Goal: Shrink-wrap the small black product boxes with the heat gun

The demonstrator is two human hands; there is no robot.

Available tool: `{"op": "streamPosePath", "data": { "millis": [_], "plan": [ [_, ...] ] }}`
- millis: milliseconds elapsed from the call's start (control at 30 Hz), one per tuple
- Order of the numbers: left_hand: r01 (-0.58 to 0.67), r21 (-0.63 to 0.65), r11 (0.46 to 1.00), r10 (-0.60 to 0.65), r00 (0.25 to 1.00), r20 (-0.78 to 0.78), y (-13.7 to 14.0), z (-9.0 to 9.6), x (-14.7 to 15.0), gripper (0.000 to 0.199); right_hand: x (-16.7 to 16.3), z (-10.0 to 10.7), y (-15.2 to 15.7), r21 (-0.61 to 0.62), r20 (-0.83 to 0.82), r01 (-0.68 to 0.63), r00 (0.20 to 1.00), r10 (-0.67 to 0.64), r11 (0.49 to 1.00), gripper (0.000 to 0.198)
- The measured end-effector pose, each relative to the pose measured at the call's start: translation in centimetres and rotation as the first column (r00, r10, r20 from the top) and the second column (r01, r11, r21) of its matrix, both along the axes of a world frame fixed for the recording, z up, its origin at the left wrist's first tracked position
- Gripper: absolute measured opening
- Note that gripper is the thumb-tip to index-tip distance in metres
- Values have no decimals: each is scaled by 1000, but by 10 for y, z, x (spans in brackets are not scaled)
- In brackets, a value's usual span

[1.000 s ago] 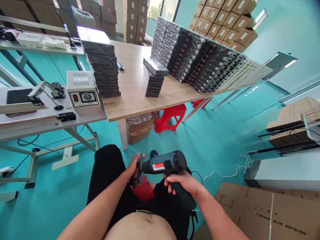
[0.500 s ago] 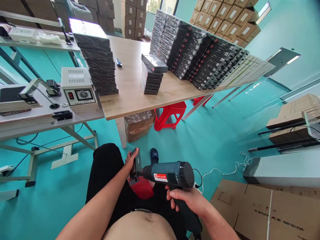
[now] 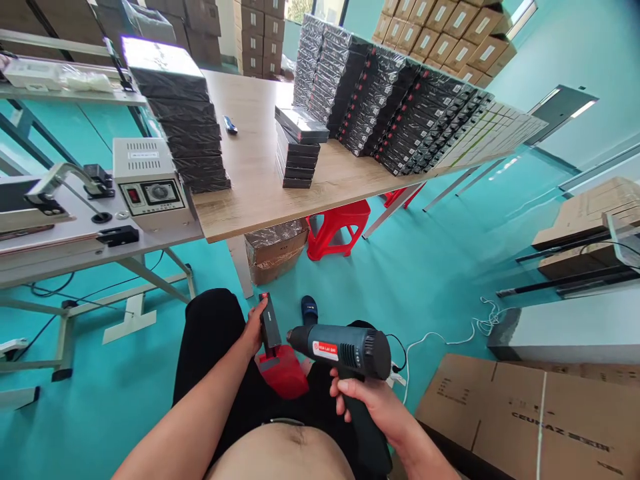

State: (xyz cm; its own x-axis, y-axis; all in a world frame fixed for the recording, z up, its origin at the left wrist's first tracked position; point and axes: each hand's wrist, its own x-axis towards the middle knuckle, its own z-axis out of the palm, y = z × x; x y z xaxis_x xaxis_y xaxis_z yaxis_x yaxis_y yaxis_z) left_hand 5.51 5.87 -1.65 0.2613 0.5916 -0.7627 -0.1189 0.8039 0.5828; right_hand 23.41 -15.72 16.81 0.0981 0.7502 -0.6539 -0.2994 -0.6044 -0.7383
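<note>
In my left hand (image 3: 254,328) I hold a small black box (image 3: 271,325) up on its edge, between my knees. My fingers wrap its far left side, and a bit of red shows at its top end. My right hand (image 3: 364,399) is closed round the handle of a dark blue heat gun (image 3: 340,347) with a red and white label. The gun's nozzle points left at the box, with a small gap between them. Under the box is the red seat (image 3: 285,379) I sit on, between my thighs.
Ahead stands a wooden table (image 3: 250,217) with a short stack of black boxes (image 3: 299,157), a taller wrapped stack (image 3: 193,133) and long rows of wrapped boxes (image 3: 390,100). A sealing machine (image 3: 150,183) is at left. Large cartons (image 3: 500,413) lie at right, near a white cable (image 3: 440,343).
The black box has turned in my left hand, so its narrow side faces more toward the gun. The heat gun has shifted slightly right, away from the box. My view has moved a little.
</note>
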Motion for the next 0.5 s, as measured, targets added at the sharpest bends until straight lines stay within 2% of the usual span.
{"op": "streamPosePath", "data": {
  "millis": [100, 200, 267, 367, 500],
  "plan": [
    [-33, -55, 998, 46, 967, 250, 4, 12, -6, 65, 6, -4, -3, 12, -70, 41, 997, -41, 999, 34],
    [15, -10, 1000, -10, 916, 401, 7, 22, -11, 69, 12, -9, -8, 23, -171, 26, 985, -22, 999, 33],
    [73, -9, 997, -65, 929, 363, 6, 25, -12, 72, 15, -16, -7, 13, -202, 68, 977, -64, 998, 33],
    [139, -61, 988, -118, 956, 268, 3, 26, -11, 67, 17, -28, 7, -11, -208, 205, 957, -203, 979, 30],
    [200, -134, 971, -153, 943, 296, 0, 27, -10, 58, 16, -38, 36, 3, -237, 337, 915, -326, 942, 28]
  ]
}}
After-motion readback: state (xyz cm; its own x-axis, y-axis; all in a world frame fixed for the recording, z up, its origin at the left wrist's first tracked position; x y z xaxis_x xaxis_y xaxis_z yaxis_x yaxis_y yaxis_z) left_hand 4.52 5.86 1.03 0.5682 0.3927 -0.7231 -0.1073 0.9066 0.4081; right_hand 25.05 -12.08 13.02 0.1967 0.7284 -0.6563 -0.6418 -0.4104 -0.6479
